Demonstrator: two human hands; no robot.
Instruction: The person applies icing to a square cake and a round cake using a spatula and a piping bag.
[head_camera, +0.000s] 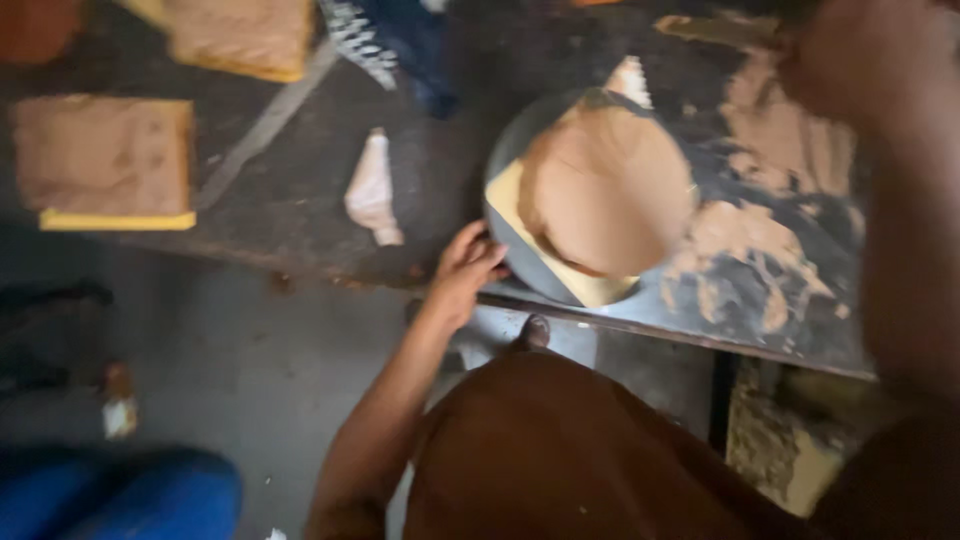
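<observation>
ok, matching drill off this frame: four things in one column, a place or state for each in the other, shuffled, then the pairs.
Things:
1. left hand
2. right hand
3. tan clay mound
4. white crumpled rag

Places or states:
A. lying alone on the dark table, left of the round grey plate
B. fingers on the near-left rim of the plate
C. raised at the top right, blurred
D. sitting on a yellow board on the plate

Pairs: 1-B, 2-C, 3-D, 4-A
</observation>
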